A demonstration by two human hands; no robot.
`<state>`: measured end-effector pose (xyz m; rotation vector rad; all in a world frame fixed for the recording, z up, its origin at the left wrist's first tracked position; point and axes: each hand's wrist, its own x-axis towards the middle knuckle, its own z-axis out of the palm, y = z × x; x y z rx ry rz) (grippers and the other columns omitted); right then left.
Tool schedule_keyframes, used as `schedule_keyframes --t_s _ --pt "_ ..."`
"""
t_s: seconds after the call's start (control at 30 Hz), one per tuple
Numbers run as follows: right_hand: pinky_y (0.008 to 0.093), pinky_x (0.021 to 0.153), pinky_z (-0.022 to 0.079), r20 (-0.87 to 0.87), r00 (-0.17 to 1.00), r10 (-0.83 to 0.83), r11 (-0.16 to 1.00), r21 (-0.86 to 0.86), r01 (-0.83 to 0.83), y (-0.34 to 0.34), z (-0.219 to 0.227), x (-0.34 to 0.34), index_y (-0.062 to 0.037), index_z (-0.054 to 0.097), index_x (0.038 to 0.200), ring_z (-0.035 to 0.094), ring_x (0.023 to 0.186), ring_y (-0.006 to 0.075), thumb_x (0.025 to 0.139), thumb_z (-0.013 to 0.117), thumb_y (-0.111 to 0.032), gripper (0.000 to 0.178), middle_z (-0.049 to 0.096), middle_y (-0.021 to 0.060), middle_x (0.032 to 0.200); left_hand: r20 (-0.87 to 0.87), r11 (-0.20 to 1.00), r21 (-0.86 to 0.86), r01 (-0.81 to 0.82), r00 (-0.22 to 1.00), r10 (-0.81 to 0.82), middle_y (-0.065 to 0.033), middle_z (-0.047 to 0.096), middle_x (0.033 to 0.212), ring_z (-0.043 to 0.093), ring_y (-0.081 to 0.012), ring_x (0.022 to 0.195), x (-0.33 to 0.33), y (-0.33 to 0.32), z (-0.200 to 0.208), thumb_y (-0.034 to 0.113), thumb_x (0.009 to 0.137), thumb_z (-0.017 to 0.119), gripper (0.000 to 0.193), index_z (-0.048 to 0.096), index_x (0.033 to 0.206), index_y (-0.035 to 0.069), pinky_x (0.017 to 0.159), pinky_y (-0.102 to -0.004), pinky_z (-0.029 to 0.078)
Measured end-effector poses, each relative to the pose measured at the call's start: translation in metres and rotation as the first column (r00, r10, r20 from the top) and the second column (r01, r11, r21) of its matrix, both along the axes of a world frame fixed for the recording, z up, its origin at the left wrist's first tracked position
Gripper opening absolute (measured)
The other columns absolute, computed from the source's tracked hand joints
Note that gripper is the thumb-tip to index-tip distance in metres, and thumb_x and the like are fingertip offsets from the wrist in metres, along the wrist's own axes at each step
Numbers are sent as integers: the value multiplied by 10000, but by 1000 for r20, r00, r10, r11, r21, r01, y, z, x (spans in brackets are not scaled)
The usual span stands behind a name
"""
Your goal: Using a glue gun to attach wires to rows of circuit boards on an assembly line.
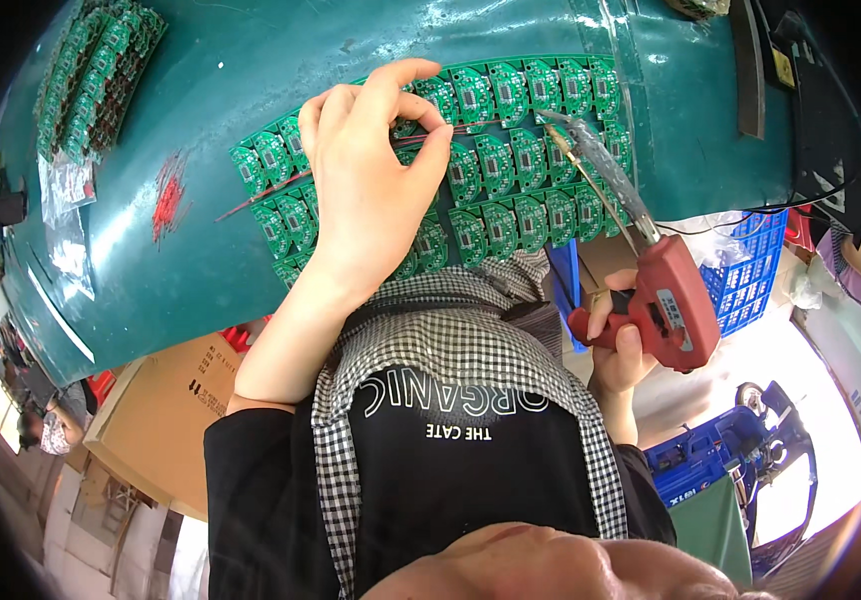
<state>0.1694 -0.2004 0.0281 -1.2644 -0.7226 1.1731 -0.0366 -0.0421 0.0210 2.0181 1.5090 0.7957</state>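
Rows of green circuit boards [531, 165] lie in panels on the green table in front of me. My left hand [376, 165] is over the left part of these panels, its thumb and index finger pinched on thin red wires [266, 195]. The wires stick out on both sides of the hand, and one end reaches right across the boards. Held in my right hand [619, 340] is a red soldering gun [676, 300], below the table's near edge. Its long metal tip points up and left, with the end at a board in the middle row.
A pile of loose red wires [168, 200] lies to the left on the table [251, 60]. Stacked circuit boards [101, 75] and clear plastic bags [68, 200] are at the far left. A cardboard box [176, 415] stands below left, a blue crate [751, 270] at right.
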Motion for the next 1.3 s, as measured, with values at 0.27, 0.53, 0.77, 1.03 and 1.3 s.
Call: schedule_keyframes --t_s 0.27,0.53,0.77,1.03,1.3 --pt "239 469 426 25 1000 19 1000 6 -19 -1 0 -1 48 363 1187 513 539 153 762 636 -276 601 519 211 1014 264 971 -240 23 964 42 40 582 711 453 -41 694 -7 3 7 -9 696 620 364 527 1046 33 690 -192 365" --pt "246 497 456 27 999 20 999 -33 -19 1 2 -2 49 361 1188 514 540 142 760 638 -286 610 520 205 1014 211 971 -236 20 977 31 38 595 726 446 -47 695 -8 2 4 -8 700 625 365 526 1049 37 702 -196 362" --pt "220 452 339 155 988 -11 999 -45 18 7 6 -10 81 397 1085 458 472 108 783 573 -349 554 525 160 972 195 975 -224 4 980 40 33 598 727 448 -57 697 -7 2 4 5 711 632 364 522 1056 45 711 -203 361" --pt "218 448 344 142 990 -11 1000 -20 14 7 6 -9 80 390 1091 467 479 115 785 574 -333 546 524 165 974 169 984 -176 12 985 18 7 600 729 510 -71 709 -9 1 1 18 750 612 315 528 1054 31 733 -222 388" --pt "221 429 351 123 992 -21 1000 9 20 5 6 -10 81 376 1102 467 479 121 793 564 -314 536 510 183 996 163 989 -146 7 986 17 -3 607 712 535 -84 689 -11 -1 5 31 768 606 304 521 1060 24 761 -241 397"
